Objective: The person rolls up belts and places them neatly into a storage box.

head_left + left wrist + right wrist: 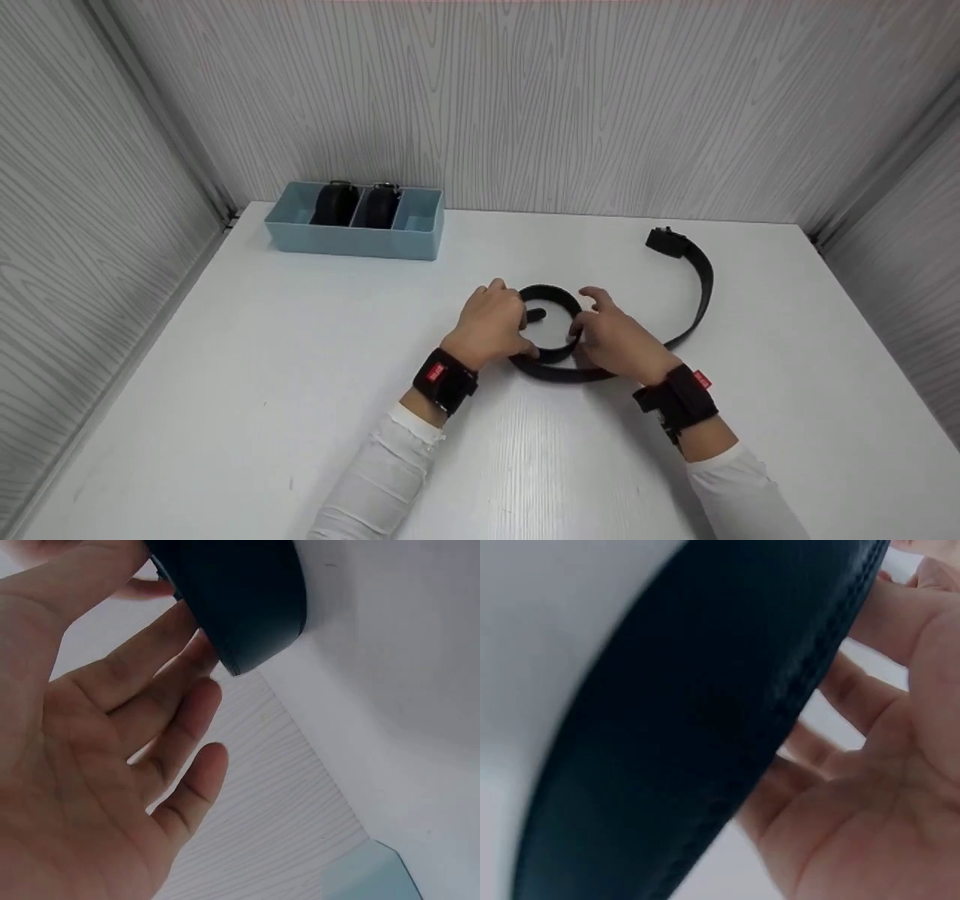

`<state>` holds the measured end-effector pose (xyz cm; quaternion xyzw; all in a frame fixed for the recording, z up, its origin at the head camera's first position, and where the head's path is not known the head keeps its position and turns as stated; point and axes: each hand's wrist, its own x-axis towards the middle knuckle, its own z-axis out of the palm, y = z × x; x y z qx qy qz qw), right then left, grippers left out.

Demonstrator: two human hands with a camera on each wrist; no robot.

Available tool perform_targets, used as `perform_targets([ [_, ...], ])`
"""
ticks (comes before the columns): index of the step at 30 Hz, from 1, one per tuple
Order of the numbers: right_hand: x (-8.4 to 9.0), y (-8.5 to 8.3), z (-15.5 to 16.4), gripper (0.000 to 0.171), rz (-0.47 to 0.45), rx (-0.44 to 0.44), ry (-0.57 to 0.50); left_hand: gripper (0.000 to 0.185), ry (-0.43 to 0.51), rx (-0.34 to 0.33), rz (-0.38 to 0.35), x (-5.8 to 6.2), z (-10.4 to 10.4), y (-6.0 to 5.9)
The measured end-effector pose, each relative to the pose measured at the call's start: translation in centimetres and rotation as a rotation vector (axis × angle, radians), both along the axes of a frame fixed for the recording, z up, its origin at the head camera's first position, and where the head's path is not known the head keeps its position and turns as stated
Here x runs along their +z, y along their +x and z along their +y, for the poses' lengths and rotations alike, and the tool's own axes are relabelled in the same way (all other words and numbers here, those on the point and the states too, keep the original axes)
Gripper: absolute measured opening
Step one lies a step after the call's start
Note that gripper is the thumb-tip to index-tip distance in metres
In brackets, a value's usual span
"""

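Note:
A black belt (571,373) stands on its edge on the white table, its one end wound into a loose ring. From there the strap curves right and back to a dark buckle (667,242). My left hand (489,324) grips the ring's left side, thumb in front; in the left wrist view the fingers reach behind the strap (244,604). On the ring's right side, my right hand (616,337) pinches the band between thumb and fingers. The belt (682,705) fills much of the right wrist view and hides some fingertips. Inside the ring shows the belt's rounded tip (535,315).
At the back left of the table (315,360) stands a light blue divided box (352,241). Two rolled black belts, one on the left (337,204) and one on the right (382,206), sit in its compartments. Grey wood-grain panels (495,105) enclose the back and sides.

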<state>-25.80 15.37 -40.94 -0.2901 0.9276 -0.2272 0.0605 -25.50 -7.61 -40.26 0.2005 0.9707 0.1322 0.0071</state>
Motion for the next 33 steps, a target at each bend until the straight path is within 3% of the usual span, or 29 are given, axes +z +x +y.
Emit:
perform_targets([
  [4,-0.1,-0.9,-0.4,0.029,0.03,-0.095,0.064,0.049,-0.02,0.04,0.01,-0.6,1.0,-0.7],
  [7,-0.2,-1.5,-0.8,0.027,0.006,-0.114,0.065,0.045,-0.035,0.017,0.007,-0.8,1.3,-0.8],
  [10,0.0,-1.9,-0.7,0.03,-0.039,-0.125,0.013,0.04,0.033,-0.006,0.0,-0.8,1.2,-0.8],
  [14,0.4,-2.3,-0.3,0.041,-0.152,-0.182,-0.132,0.042,0.208,-0.005,-0.014,-0.5,0.6,-0.6],
  [21,1.1,-2.5,-0.4,0.055,-0.433,-0.331,-0.557,0.046,0.452,-0.063,0.069,-0.2,0.3,-0.5],
  [24,1.1,-2.6,-0.6,0.064,-0.485,-0.36,-0.657,0.05,0.512,-0.099,0.133,-0.3,0.3,-0.7],
  [28,1.1,-2.7,-0.7,0.063,-0.548,-0.395,-0.737,0.048,0.545,-0.114,0.206,-0.5,0.3,-0.9],
  [33,1.1,-2.5,-0.6,0.059,-0.587,-0.346,-0.812,0.045,0.567,-0.125,0.197,-0.9,0.2,-1.1],
])
